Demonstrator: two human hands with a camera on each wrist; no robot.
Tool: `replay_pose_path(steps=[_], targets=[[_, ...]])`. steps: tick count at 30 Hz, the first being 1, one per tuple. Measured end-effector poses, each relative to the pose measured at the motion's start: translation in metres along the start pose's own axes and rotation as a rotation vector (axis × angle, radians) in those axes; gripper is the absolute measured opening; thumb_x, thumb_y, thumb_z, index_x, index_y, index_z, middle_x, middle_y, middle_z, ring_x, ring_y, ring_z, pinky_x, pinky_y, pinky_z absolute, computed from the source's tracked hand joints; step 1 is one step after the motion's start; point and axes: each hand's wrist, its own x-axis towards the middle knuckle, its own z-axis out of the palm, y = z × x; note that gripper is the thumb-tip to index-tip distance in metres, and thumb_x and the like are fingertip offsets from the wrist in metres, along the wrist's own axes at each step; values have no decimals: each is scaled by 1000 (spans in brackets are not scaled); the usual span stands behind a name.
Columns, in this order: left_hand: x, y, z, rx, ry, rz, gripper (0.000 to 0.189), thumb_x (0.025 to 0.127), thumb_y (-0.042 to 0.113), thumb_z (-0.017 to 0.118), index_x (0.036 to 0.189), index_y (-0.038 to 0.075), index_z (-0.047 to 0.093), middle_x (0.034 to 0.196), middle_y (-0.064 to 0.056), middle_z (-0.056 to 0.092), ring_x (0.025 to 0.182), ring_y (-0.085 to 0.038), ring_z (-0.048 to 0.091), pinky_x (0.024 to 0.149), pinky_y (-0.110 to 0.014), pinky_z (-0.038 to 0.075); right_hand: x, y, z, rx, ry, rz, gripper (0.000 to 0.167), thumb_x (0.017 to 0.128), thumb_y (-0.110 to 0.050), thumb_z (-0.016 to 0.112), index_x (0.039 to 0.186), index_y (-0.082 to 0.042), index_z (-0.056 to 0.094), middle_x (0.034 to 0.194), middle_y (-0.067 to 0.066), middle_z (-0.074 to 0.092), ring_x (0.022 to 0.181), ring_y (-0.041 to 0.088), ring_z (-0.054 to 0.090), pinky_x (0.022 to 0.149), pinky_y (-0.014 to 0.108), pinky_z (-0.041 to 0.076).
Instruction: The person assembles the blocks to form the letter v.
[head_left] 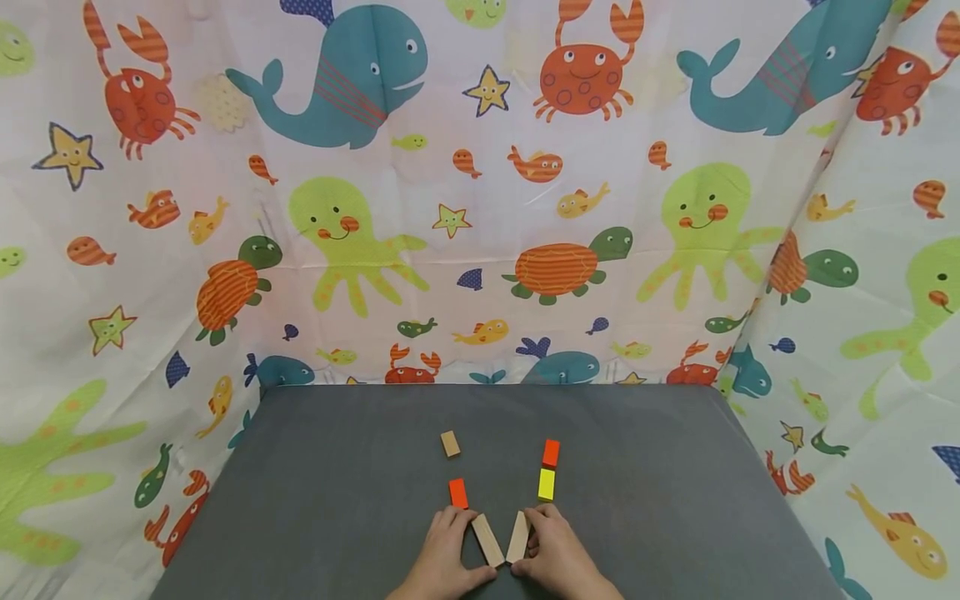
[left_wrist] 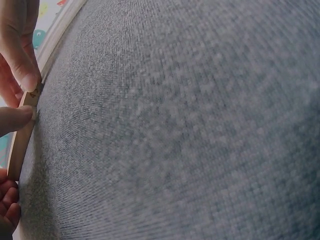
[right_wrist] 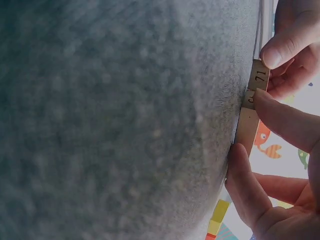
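Observation:
My left hand [head_left: 444,557] holds a plain wooden block [head_left: 488,540] lengthwise, with the thumb at its near end and fingertips at its far end. Opposite it, my right hand [head_left: 561,552] grips a second plain wooden block [head_left: 518,537] the same way. Both blocks lie on the grey table, slanting toward each other at their near ends like a V. In the right wrist view, dark printed numerals mark the end of the left-hand block [right_wrist: 259,75]. The left wrist view catches my left thumb [left_wrist: 17,119] on its block's end, close to the right hand [left_wrist: 17,50].
Just past the left fingertips lies an orange block [head_left: 458,492], and farther back a small wooden block [head_left: 450,443]. Beyond the right hand, a yellow block [head_left: 547,484] and an orange-red block [head_left: 551,453] form a line. A sea-animal curtain [head_left: 480,183] surrounds the grey table [head_left: 337,475].

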Motion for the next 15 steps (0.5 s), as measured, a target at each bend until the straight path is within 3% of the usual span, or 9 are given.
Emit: replay_pose_path(steps=[8,15], targets=[[0,0,0,10,7,0,80,72,54,86,133,10,58,120,-4,54,108,-25,50,95,-54,49,0,-3,-2,-30,-29,19,79,70,-16,92,134,12,55,117,16,53,78,14,56,61,28,48],[1,-1,0,-6,-7,-24,94,72,56,86,142,6,50,125,-9,55,111,-28,51,95,-56,49,0,-2,-3,-33,-39,15,81,70,-17,92,136,12,54,119,16,53,78,14,56,63,28,49]])
